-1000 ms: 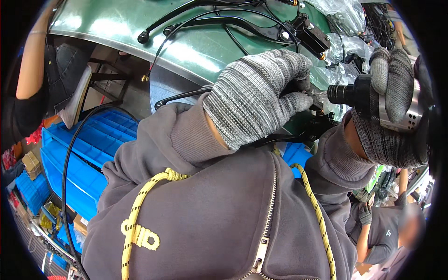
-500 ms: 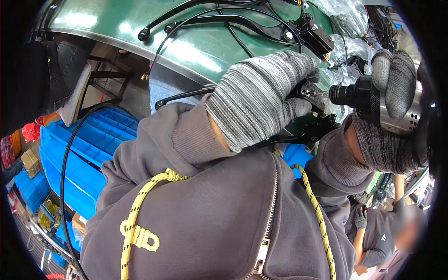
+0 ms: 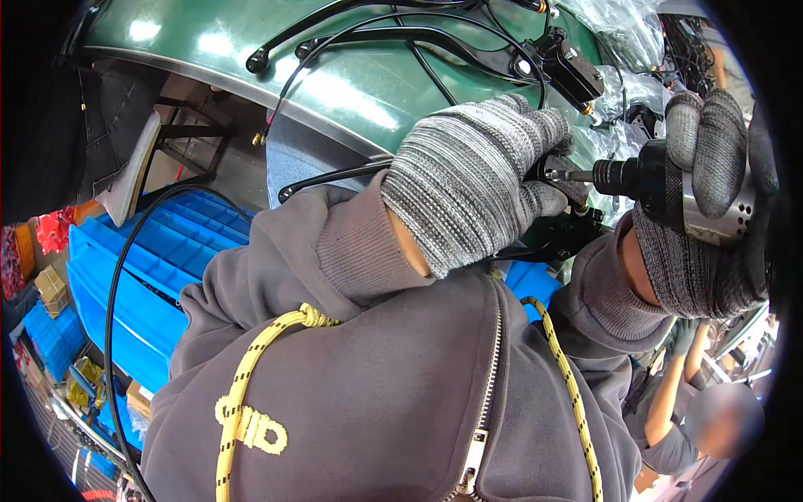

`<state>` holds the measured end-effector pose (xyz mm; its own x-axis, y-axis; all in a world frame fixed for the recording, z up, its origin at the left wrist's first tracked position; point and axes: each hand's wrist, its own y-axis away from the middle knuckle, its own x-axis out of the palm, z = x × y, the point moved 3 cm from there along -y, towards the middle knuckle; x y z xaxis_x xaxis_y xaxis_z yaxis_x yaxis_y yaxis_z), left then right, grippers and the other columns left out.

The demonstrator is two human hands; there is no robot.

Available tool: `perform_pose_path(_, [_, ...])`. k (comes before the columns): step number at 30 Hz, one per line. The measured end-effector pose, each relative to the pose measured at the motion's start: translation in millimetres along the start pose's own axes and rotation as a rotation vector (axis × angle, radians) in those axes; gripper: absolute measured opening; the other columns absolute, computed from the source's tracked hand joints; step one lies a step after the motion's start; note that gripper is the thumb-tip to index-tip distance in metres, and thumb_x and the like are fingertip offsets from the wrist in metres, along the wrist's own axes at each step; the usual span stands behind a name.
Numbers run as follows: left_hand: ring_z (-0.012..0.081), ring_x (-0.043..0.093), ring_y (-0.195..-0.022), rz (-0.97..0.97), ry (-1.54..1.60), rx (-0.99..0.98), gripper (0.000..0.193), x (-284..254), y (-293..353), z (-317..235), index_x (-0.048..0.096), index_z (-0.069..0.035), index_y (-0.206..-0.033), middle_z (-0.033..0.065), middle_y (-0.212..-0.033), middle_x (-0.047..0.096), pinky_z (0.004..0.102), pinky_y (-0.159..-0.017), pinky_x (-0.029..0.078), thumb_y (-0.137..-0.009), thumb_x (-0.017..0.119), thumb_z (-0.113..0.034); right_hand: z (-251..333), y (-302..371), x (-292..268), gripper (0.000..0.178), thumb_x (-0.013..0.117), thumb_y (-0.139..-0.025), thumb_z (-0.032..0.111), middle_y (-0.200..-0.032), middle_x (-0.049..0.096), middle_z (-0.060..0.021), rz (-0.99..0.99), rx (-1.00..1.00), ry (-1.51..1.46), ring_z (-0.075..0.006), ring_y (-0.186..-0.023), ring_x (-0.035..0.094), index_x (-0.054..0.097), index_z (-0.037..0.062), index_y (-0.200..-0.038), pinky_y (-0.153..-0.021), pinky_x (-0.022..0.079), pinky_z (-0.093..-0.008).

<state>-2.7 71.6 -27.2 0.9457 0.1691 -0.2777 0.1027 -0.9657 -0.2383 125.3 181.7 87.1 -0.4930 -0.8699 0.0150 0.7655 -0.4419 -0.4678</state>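
My left hand [image 3: 473, 180], in a grey striped knit glove, is closed around a black brake lever assembly [image 3: 539, 167]. Its body is mostly hidden by the fingers. A black lever blade [image 3: 330, 176] sticks out behind my left wrist. In my right hand [image 3: 698, 251], gloved the same way, is a power screwdriver [image 3: 640, 177] with a black nose and silver body, held level and pointing left. Its bit meets the assembly at my left fingertips. Two more black brake levers [image 3: 418, 35] lie beyond, one joined to a black reservoir body [image 3: 569, 71] and a thin hose.
The green tabletop [image 3: 192, 29] has a metal edge. Clear plastic bags [image 3: 623, 42] lie at the far right. Blue crates [image 3: 134, 309] and a dark stool [image 3: 192, 134] stand at left, crossed by a black cable [image 3: 113, 335]. At lower right is a co-worker [image 3: 669, 418] with raised arms.
My left hand has shifted slightly right with the assembly, toward the screwdriver. More of the straight bit shows between the nose and my fingers. The co-worker's arms have risen.
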Motion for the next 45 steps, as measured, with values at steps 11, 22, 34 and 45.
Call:
perform_pose_path(11, [0.0314,0.069,-0.09,0.002,-0.116,-0.005,0.049,1,-2,1,0.069,-0.007,-0.112,0.0139,-0.098,0.068,0.0379,-0.08,0.056,-0.072,0.085,-0.029,-3,0,-2,0.036,0.06,-0.095,0.03,-0.091,0.066,-0.0029,-0.01,0.018,0.035,-0.0115,-0.07,0.056,0.066,0.0019,-0.117,-0.071,0.045,-0.0308])
perform_pose_path(22, [0.032,0.067,-0.087,0.024,-0.086,0.021,0.047,-5,-5,-10,0.068,-0.007,-0.113,0.0145,-0.096,0.066,0.0392,-0.077,0.055,-0.076,0.082,-0.031,0,1,0,0.033,0.061,-0.095,0.029,-0.092,0.066,-0.0026,-0.019,0.011,0.048,-0.0115,-0.069,0.055,0.067,0.0037,-0.115,-0.071,0.045,-0.0314])
perform_pose_path(34, [0.0297,0.069,-0.089,0.009,-0.1,0.036,0.051,-5,-4,-11,0.068,-0.005,-0.116,0.0154,-0.098,0.067,0.0377,-0.079,0.057,-0.075,0.084,-0.03,2,9,-3,0.03,0.061,-0.095,0.028,-0.093,0.066,-0.0022,-0.059,0.033,0.122,-0.0115,-0.069,0.055,0.068,0.0058,-0.114,-0.071,0.045,-0.032])
perform_pose_path(45, [0.0312,0.068,-0.09,-0.017,-0.133,0.062,0.052,0,-3,-1,0.068,-0.005,-0.115,0.0151,-0.097,0.068,0.038,-0.079,0.056,-0.074,0.084,-0.033,-3,2,8,0.028,0.061,-0.095,0.022,-0.092,0.062,-0.0018,-0.03,0.016,0.049,-0.0122,-0.068,0.055,0.063,0.009,-0.119,-0.07,0.046,-0.0337])
